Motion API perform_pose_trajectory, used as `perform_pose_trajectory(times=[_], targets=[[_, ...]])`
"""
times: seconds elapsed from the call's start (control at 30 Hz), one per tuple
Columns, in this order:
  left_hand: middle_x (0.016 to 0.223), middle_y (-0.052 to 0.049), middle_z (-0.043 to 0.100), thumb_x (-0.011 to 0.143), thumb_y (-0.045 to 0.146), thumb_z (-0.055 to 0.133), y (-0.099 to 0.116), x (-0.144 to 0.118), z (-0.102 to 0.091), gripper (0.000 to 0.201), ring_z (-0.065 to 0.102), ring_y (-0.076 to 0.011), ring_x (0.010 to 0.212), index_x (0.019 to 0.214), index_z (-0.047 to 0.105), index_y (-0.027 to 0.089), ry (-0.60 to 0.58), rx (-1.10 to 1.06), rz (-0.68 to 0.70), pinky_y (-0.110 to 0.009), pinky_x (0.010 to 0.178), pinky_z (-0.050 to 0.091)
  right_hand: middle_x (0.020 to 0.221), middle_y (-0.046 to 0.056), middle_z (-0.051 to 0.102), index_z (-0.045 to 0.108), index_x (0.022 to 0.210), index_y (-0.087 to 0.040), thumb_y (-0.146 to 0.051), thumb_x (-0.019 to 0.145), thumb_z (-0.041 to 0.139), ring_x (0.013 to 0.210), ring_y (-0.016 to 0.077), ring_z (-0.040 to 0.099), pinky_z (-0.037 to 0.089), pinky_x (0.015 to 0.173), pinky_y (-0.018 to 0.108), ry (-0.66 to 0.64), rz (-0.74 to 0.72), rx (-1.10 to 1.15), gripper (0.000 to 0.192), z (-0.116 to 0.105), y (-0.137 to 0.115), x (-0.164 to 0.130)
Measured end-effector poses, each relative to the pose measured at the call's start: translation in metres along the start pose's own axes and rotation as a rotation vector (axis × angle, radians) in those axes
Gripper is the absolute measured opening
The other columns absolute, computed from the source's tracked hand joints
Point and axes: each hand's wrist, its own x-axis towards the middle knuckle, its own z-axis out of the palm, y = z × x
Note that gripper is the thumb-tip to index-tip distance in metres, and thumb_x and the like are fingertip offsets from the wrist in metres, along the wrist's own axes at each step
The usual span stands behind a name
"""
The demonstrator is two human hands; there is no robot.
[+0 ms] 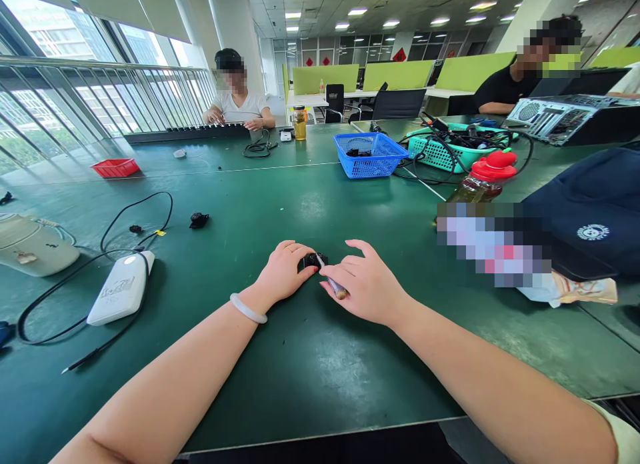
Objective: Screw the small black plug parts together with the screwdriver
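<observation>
Green covers the worktop (310, 211) that fills most of the head view. Near its front edge, the left hand (284, 272) and the right hand (363, 283) meet over a small black part (311, 259). The left hand is nearly closed, with its thumb and fingers pinching the part down by the worktop. A pale ring (248, 309) goes around the left wrist. The right hand is partly closed. It has hold of a thin tool (341, 293) with a brown end, and one finger sticks up, free of it. The tip of the tool is at the part, but it is too small to tell just where it touches.

On the left, a white box (123, 287) lies near a black wire (39, 325). A black lump (199, 220) sits beyond it, and a red tray (116, 169) is farther back. Past the hands are a blue basket (367, 169) and a green basket (431, 155) full of cables (443, 132). A bottle (493, 167) with a red lid stands near a dark bag (570, 191). Two people sit at the far side, one on the left (240, 105) and one on the right (505, 91), near an open computer (555, 117).
</observation>
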Motion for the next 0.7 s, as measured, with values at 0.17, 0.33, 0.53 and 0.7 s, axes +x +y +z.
perform_pose_trajectory(times=[0.17,0.33,0.53,0.7], targets=[[0.12,-0.004,0.067,0.089,0.035,0.058,0.0002,-0.0007,0.0002,0.027,0.047,-0.0284,0.126,0.112,0.064,0.023,0.002,-0.007,-0.011,-0.046,0.111,0.036,0.074,-0.001,0.071,0.067,0.093,-0.019,-0.016,0.088,0.052,0.064,0.0141,0.059,0.033,0.106,0.045,-0.017,0.004,0.004,0.016,-0.0076,0.0008,0.001],[0.119,-0.003,0.067,0.089,0.033,0.057,-0.001,-0.0001,0.0009,0.027,0.048,-0.0269,0.125,0.113,0.064,0.022,-0.008,-0.016,0.004,-0.046,0.112,0.035,0.073,-0.001,0.068,0.068,0.09,-0.02,-0.015,0.085,0.053,0.065,0.0143,0.056,0.03,0.107,0.046,-0.08,-0.016,-0.005,0.017,-0.0078,0.0007,0.0001],[0.12,-0.003,0.067,0.089,0.034,0.057,-0.0011,0.0003,0.0007,0.028,0.048,-0.0278,0.124,0.113,0.065,0.022,-0.001,-0.006,0.003,-0.047,0.112,0.035,0.069,-0.001,0.063,0.069,0.081,-0.021,-0.015,0.081,0.053,0.065,0.0145,0.053,0.028,0.107,0.048,-0.135,-0.035,-0.022,0.017,-0.0078,0.0012,-0.0001],[0.119,-0.003,0.067,0.088,0.034,0.058,-0.001,0.0003,0.0003,0.027,0.049,-0.0272,0.124,0.112,0.064,0.023,-0.001,-0.008,0.01,-0.047,0.113,0.034,0.066,0.0,0.058,0.068,0.071,-0.021,-0.016,0.078,0.053,0.063,0.014,0.049,0.028,0.106,0.046,-0.14,-0.038,-0.043,0.017,-0.0093,0.0017,0.0003]])
